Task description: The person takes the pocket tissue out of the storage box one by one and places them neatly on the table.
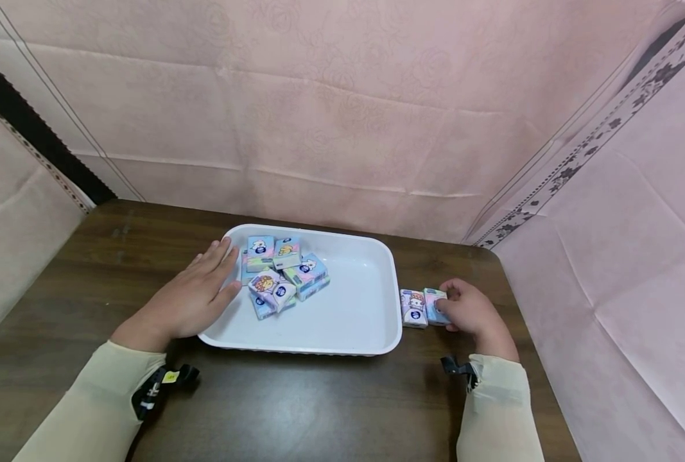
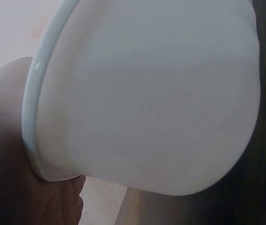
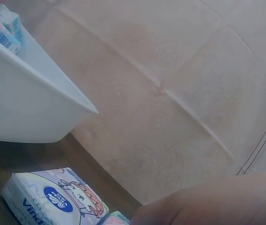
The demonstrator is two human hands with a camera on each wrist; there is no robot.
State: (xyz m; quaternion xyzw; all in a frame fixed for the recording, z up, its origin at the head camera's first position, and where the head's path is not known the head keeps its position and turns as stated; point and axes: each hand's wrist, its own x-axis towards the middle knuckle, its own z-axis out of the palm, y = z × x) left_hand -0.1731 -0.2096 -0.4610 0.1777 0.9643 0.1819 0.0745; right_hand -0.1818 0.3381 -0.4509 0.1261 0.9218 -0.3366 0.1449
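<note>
A white tray (image 1: 359, 308) stands on the table, with several small tissue packs (image 1: 271, 289) piled in its left half. My left hand (image 1: 194, 295) rests on the tray's left rim, its fingers straight; in the left wrist view the tray's outer wall (image 2: 147, 103) fills most of the picture. To the right of the tray, two tissue packs lie side by side on the table. My right hand (image 1: 474, 316) pinches the outer, blue tissue pack (image 1: 434, 307) between thumb and fingers. Its neighbour, a purple tissue pack (image 1: 414, 308), lies between it and the tray, printed side up.
The dark wooden table (image 1: 296, 404) carries everything. A pink patterned cloth (image 1: 342, 115) hangs behind its far edge, and more cloth (image 1: 631, 269) flanks the right side. Black straps with small devices (image 1: 157, 388) sit on the wrists.
</note>
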